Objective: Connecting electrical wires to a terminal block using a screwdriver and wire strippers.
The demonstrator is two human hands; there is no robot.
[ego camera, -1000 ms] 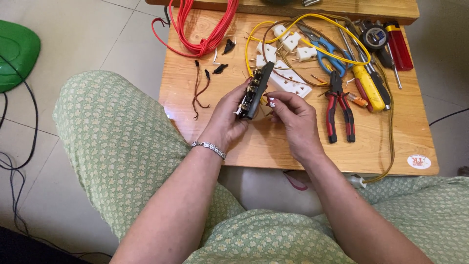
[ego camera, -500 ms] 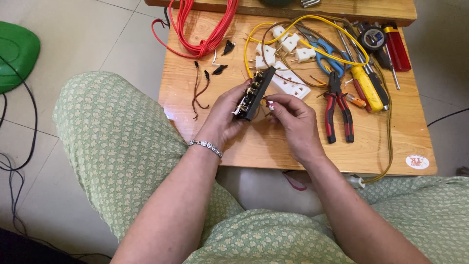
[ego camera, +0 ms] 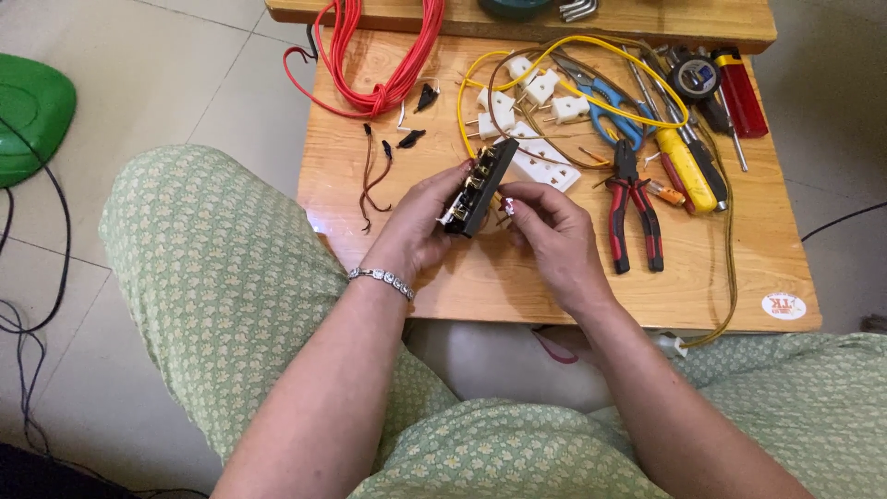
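My left hand (ego camera: 420, 226) grips a long black switch block (ego camera: 480, 188) with brass terminals, held tilted above a small wooden table (ego camera: 554, 277). My right hand (ego camera: 554, 236) pinches at the block's right side with thumb and forefinger closed; what is between the fingertips is too small to tell. A silver bracelet (ego camera: 381, 278) sits on my left wrist. Just behind the block lie a white socket plate (ego camera: 545, 166) and a yellow wire (ego camera: 573, 51) looping across the table.
Red-handled pliers (ego camera: 633, 208), a yellow screwdriver (ego camera: 686, 168), blue-handled pliers (ego camera: 610, 106), a red lighter (ego camera: 742, 95) and white plugs (ego camera: 540, 88) crowd the table's right and back. A red wire coil (ego camera: 383, 55) lies back left, short brown wires (ego camera: 374, 176) at left. A green object (ego camera: 32, 115) sits on the floor.
Both hands have shifted slightly on the switch block, and the right fingers have moved closer against its side. Nothing on the table has moved.
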